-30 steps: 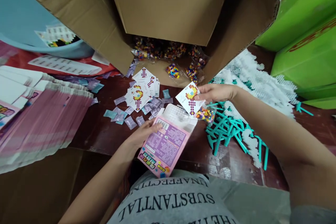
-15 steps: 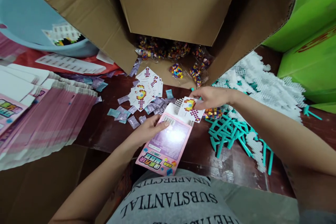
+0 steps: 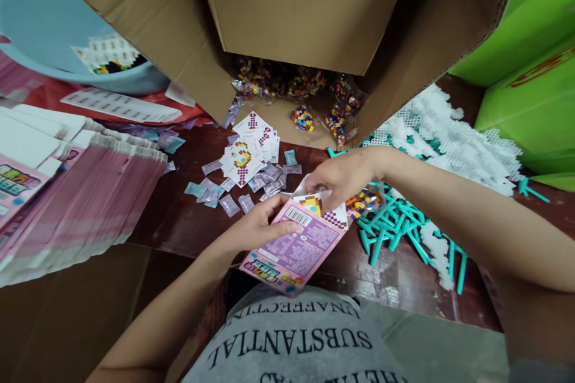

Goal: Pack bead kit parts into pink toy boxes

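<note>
My left hand (image 3: 263,226) is closed around the left side of a pink and purple box (image 3: 299,251), thumb on its printed face near the barcode. The box tilts over my lap, its top end open. At that opening my right hand (image 3: 341,176) grips a white card (image 3: 338,215) with a pixel pattern, partly inside the box. Beyond the box lie more pattern cards (image 3: 245,161) and several small purple and teal sachets (image 3: 272,176). A clear bag of coloured beads (image 3: 366,200) rests just right of the box, partly behind my right hand.
Stacked flat pink boxes (image 3: 103,191) stand at left, below a blue basin (image 3: 36,24). An open carton (image 3: 305,6) with bagged beads is ahead. Teal plastic pieces (image 3: 395,227) and white mesh sheets (image 3: 462,143) pile up at right, near green boxes (image 3: 530,90).
The pattern card has gone down into the box, with only its top part showing. My right hand has moved lower and closer to the opening; the box has turned slightly.
</note>
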The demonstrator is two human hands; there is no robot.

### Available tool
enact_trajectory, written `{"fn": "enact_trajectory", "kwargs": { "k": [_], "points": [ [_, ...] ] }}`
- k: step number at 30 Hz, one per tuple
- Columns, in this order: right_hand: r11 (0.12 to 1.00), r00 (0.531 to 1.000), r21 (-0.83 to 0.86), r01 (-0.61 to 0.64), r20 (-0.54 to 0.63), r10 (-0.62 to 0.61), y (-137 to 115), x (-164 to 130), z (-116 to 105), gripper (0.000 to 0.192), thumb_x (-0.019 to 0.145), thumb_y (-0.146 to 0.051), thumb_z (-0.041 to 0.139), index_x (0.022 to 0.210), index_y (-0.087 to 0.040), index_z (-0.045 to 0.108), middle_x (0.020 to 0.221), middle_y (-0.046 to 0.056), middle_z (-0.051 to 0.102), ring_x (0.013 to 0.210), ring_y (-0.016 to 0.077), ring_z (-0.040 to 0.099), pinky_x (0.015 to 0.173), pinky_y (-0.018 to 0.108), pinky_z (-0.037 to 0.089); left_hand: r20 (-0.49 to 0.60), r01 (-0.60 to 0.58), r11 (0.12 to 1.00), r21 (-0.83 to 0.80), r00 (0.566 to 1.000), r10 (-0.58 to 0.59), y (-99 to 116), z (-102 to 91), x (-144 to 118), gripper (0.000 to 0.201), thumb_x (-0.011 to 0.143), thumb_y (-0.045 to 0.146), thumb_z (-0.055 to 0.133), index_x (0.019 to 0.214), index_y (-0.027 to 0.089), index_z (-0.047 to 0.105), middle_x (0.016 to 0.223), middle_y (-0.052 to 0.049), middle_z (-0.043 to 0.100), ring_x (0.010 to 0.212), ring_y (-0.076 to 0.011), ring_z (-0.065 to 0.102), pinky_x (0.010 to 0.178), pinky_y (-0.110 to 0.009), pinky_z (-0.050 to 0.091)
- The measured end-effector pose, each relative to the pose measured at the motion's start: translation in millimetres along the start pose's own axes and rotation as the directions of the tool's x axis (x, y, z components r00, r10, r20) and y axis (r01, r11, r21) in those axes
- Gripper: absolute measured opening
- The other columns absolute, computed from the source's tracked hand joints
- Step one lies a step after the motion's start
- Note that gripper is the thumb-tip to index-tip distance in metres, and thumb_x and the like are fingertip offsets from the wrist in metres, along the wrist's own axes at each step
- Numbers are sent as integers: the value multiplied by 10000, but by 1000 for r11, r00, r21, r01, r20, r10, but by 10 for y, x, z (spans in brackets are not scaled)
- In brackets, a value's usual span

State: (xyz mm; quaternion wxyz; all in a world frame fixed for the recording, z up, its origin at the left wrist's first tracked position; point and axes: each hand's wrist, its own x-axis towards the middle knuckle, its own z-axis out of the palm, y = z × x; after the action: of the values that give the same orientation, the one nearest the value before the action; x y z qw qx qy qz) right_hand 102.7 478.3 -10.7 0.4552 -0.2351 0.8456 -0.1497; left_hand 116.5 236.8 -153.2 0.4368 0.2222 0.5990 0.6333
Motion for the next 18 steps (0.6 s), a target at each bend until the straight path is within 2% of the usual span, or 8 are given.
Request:
{"fn": "enact_trajectory", "kwargs": {
  "k": [3, 5, 7, 10, 12, 15, 17, 18],
  "points": [
    [959, 977, -234, -162, -177, 122, -344, -66, -68, 360, 854, -194, 800, 1206, -154, 739, 1019, 91, 768, 868, 245, 704, 773, 385, 556, -69, -73, 997, -4, 995, 72, -36, 51, 85, 486, 793, 381, 918, 1141, 183, 643, 1024, -31, 752, 905, -181, 696, 831, -296, 581],
    [924, 916, -318, -213, -395, 75, -531, -298, -97, 424, 902, -273, 786, 1303, -167, 695, 1145, 124, 744, 993, 303, 717, 862, 453, 577, -148, -146, 987, -69, 980, 135, -79, 68, 115, 529, 751, 365, 948, 1139, 189, 637, 1006, -22, 757, 867, -171, 701, 814, -289, 585],
    [909, 756, -367, -198, -648, -97, -613, -653, -73, 458, 972, -389, 736, 1385, -216, 640, 1327, 122, 684, 1195, 342, 677, 1002, 511, 560, -236, -205, 971, -124, 956, 172, -114, 69, 128, 584, 699, 358, 978, 1148, 191, 643, 991, -22, 771, 840, -172, 712, 809, -300, 598],
    [921, 407, -335, -197, -883, -234, -491, -1175, 102, 468, 1057, -517, 611, 1456, -275, 574, 1440, 106, 621, 1327, 325, 618, 1101, 507, 531, -334, -251, 957, -144, 923, 191, -114, 58, 148, 627, 612, 366, 1007, 1106, 184, 667, 936, -31, 798, 817, -197, 738, 811, -342, 625],
    [949, 315, -253, -186, -931, -187, -256, -1332, 294, 462, 1069, -529, 585, 1461, -286, 563, 1399, 113, 650, 1257, 303, 660, 1048, 482, 563, -378, -274, 954, -123, 902, 211, -79, 46, 168, 629, 568, 356, 1012, 1077, 188, 683, 945, -42, 818, 835, -217, 758, 827, -370, 646],
    [976, 352, -109, -187, -935, -37, 225, -1139, 631, 449, 1064, -506, 594, 1427, -242, 587, 1348, 133, 692, 1191, 297, 693, 1009, 471, 581, -443, -272, 962, -34, 867, 229, -33, 2, 149, 554, 546, 311, 1007, 1004, 204, 714, 963, -44, 833, 873, -245, 778, 860, -400, 670],
    [958, 447, -17, -287, -886, 118, 552, -795, 861, 394, 1078, -448, 561, 1373, -196, 628, 1338, 148, 710, 1215, 303, 683, 1059, 477, 556, -518, -252, 965, 78, 816, 255, -41, -70, 57, 417, 587, 309, 993, 900, 211, 736, 932, -35, 831, 882, -256, 783, 907, -421, 674],
    [930, 532, 7, -367, -819, 216, 696, -600, 967, 349, 1078, -389, 553, 1336, -178, 656, 1332, 154, 719, 1230, 309, 676, 1086, 477, 536, -561, -240, 959, 150, 778, 283, -57, -122, -20, 350, 620, 316, 983, 858, 217, 746, 917, -29, 828, 884, -256, 784, 932, -429, 672]
  ]
}}
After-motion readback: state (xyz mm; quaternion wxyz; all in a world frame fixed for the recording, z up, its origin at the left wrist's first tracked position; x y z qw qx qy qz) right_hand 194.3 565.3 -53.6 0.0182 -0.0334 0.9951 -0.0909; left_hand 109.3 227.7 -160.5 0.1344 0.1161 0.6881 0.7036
